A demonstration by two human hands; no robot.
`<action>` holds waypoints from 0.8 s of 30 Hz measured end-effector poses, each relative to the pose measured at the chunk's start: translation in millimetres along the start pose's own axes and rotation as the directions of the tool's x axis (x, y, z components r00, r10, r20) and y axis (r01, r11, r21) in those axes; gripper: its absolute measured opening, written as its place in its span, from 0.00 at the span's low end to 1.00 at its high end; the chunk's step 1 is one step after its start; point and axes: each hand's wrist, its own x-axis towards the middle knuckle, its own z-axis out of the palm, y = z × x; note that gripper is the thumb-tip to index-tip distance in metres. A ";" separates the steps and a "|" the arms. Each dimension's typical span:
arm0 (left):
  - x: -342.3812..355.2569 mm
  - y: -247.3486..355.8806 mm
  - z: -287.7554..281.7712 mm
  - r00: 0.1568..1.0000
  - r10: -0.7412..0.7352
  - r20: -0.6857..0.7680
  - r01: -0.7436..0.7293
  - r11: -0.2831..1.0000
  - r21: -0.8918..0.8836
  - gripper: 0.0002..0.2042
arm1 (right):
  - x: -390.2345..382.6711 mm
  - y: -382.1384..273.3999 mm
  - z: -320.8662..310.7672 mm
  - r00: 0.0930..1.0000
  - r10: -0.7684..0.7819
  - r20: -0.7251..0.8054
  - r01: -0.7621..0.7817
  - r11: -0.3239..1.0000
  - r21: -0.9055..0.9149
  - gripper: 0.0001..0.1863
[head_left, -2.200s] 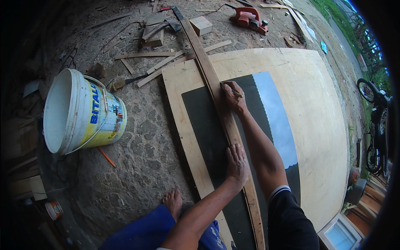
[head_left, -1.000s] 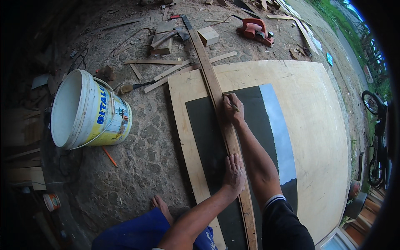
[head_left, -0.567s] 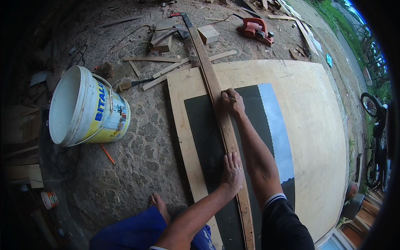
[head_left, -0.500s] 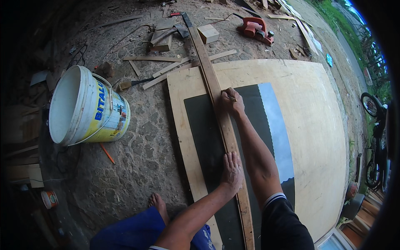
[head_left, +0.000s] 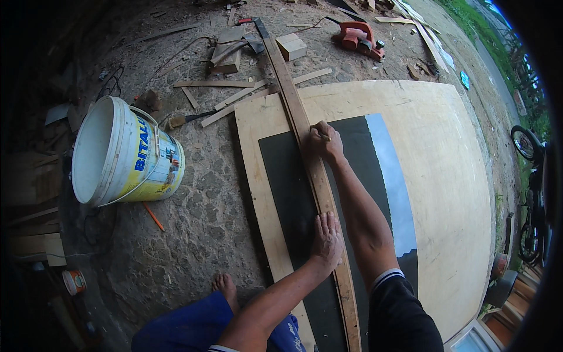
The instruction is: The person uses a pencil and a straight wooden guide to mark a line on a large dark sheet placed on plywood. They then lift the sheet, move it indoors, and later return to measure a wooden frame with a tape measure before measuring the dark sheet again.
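Note:
A dark, glossy, glass-like sheet (head_left: 293,193) lies on a pale plywood board (head_left: 448,176), with a bright sky reflection along its right side. Across both runs a long wooden straightedge (head_left: 287,88). My left hand (head_left: 328,240) rests flat on the straightedge in its nearer part, fingers stretched out and pressing down. Farther up, my right hand (head_left: 325,141) is closed around a slim pencil-like tool (head_left: 324,138), right beside the straightedge's right edge. Its tip is hidden under my fingers.
A white and yellow bucket (head_left: 170,176) lies tipped at the left, near an orange stick (head_left: 153,216). Beyond the board are a red electric planer (head_left: 359,40), a hammer-like tool (head_left: 229,51), wood blocks (head_left: 291,47) and scattered strips. A motorcycle (head_left: 531,193) stands far right.
The view has shifted slightly. My right hand has turned a little over the tool, whose end shows less now. My left hand and the straightedge keep their places.

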 end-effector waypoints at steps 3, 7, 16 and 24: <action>0.0 -0.7 0.0 1.000 -0.004 0.003 0.004 1.000 -0.017 0.53 | 1.9 0.6 0.7 1.000 -0.020 0.002 0.020 1.000 0.024 0.13; 0.9 -1.5 -0.9 1.000 -0.010 0.012 0.010 1.000 -0.015 0.57 | 4.1 0.8 1.4 0.998 -0.059 -0.021 0.059 0.998 0.033 0.13; 1.1 -3.6 -1.8 1.000 -0.007 0.005 0.007 1.000 -0.008 0.56 | 8.8 3.3 3.9 0.998 -0.067 -0.011 0.067 0.998 0.021 0.12; 0.9 -3.3 2.5 1.000 0.001 -0.009 -0.001 1.000 -0.011 0.51 | 10.4 2.7 3.4 0.999 -0.050 0.010 0.050 0.999 -0.013 0.13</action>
